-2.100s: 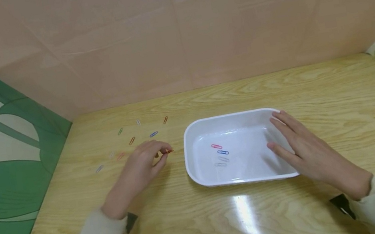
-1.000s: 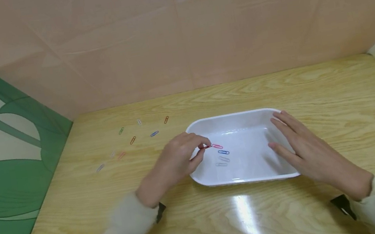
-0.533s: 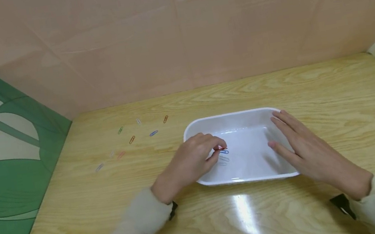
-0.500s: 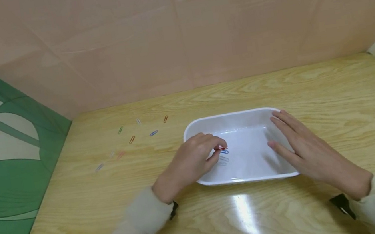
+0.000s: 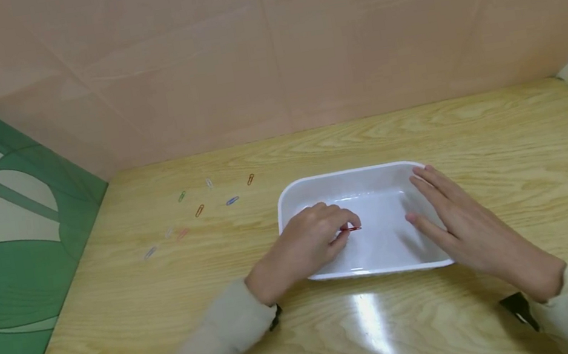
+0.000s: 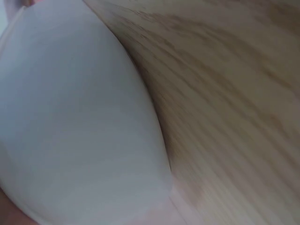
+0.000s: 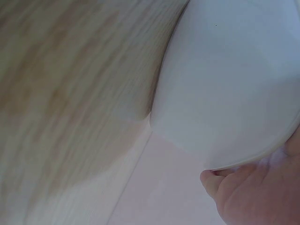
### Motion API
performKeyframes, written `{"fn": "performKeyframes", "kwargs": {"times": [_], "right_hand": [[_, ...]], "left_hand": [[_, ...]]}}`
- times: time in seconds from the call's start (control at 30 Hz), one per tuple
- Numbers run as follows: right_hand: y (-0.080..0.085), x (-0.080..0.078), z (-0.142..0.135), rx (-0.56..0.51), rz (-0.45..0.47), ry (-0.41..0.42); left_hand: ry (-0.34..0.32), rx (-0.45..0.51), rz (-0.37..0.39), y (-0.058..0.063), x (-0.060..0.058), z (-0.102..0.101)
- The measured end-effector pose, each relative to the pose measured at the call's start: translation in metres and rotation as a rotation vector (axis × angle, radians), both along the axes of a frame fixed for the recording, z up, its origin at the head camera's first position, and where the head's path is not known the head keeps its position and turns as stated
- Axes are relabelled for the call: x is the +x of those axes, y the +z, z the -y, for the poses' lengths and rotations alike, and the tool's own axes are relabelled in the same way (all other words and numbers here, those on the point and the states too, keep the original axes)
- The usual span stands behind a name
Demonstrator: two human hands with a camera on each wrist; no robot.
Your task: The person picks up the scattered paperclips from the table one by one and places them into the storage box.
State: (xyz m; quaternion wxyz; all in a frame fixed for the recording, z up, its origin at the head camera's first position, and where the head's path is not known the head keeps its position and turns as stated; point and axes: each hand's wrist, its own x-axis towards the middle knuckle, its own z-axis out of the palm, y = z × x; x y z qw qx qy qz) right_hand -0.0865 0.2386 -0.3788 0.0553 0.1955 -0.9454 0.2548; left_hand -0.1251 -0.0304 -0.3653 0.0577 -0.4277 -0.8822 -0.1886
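In the head view my left hand (image 5: 310,243) reaches over the white tray (image 5: 349,172), pinching a red paper clip (image 5: 354,229) between thumb and forefinger. The clip lies about level, its tip pointing right. Clips lying on the tray's floor are hidden behind this hand. My right hand (image 5: 460,230) rests at the tray's right end with fingers extended; in the right wrist view its fingers (image 7: 258,192) lie along the rim. The tray's outer wall (image 6: 84,112) fills much of the left wrist view.
Several loose paper clips lie on the wooden table left of the tray, among them a blue one (image 5: 232,200), a green one (image 5: 182,196) and a dark red one (image 5: 251,179). A pinkish wall (image 5: 265,51) stands behind the table.
My left hand has carried the red paper clip rightward from the table into the space over the tray, covering the clips there. The right hand has stayed at the tray's end.
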Motion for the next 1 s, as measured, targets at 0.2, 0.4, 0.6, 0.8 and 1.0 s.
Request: {"fn": "performKeyframes", "kwargs": {"times": [0.2, 0.4, 0.6, 0.8, 1.0], "right_hand": [[-0.0003, -0.0001, 0.0, -0.001, 0.002, -0.005], [-0.0006, -0.0003, -0.0007, 0.003, 0.001, -0.006], [-0.001, -0.0004, -0.0006, 0.0, 0.005, -0.005], [-0.0011, -0.0006, -0.0009, -0.003, 0.005, -0.007], [-0.0014, -0.0007, -0.0013, -0.004, -0.002, -0.005]], "left_hand": [[-0.017, -0.045, 0.014, 0.0002, 0.0007, -0.006], [-0.032, -0.063, 0.052, -0.0008, 0.0011, -0.0076], [-0.046, -0.086, 0.09, -0.0021, 0.0001, -0.0083], [-0.059, -0.115, 0.119, -0.0026, -0.0011, -0.0091], [-0.056, -0.139, 0.126, -0.0042, -0.0025, -0.0101]]}}
